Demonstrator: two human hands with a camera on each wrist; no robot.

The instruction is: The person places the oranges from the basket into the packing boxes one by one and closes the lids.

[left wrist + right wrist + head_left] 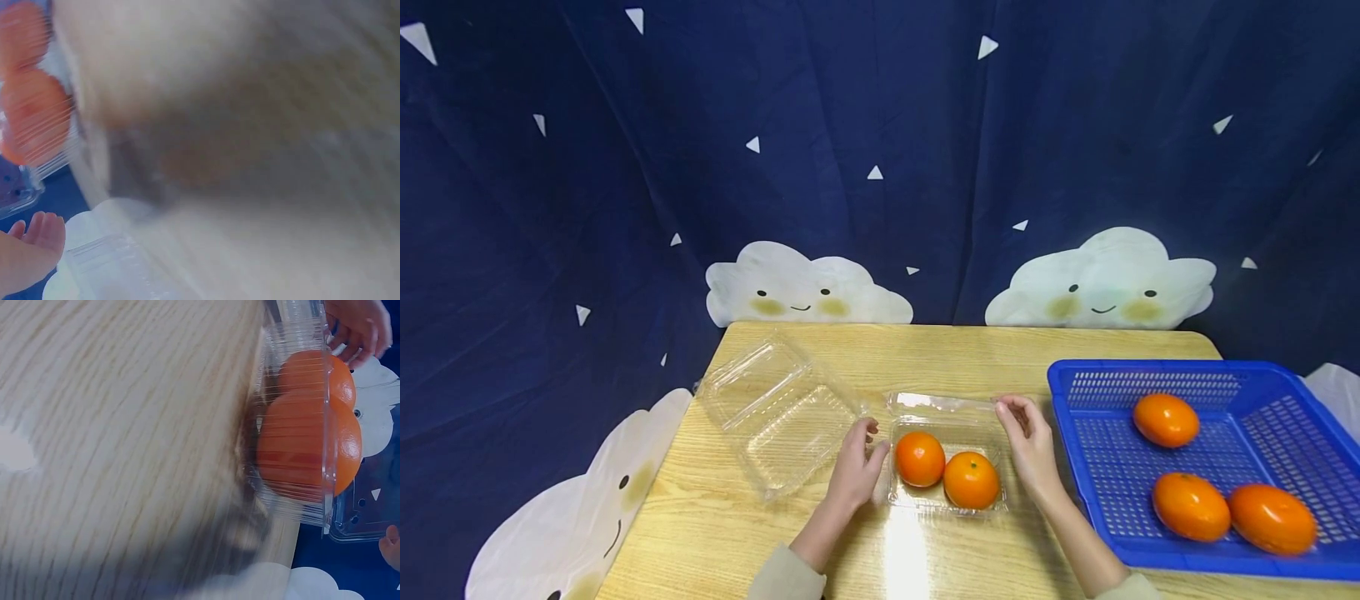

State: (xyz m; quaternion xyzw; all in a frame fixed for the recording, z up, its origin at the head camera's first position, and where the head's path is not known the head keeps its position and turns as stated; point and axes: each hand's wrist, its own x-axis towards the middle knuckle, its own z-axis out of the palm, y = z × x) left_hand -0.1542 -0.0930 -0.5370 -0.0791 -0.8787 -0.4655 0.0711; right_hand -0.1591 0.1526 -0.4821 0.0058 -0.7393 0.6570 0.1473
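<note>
Sleeves (786, 575), clear box (964, 435) of two oranges (972, 481), basket (1157, 367) of three

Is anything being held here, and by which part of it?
The left hand holds nothing. The right hand has its fingers at the right edge of the clear lid, but whether they pinch it cannot be told.

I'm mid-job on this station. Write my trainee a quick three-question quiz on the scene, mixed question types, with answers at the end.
1. How many oranges lie in the blue basket?
2. Look at the lid of the clear container that holds two oranges. True or false: it is closed.
3. Which of the person's hands is nearer the blue basket? A: left. B: right.

Key:
1. Three.
2. False; it is open.
3. B, the right hand.
</note>
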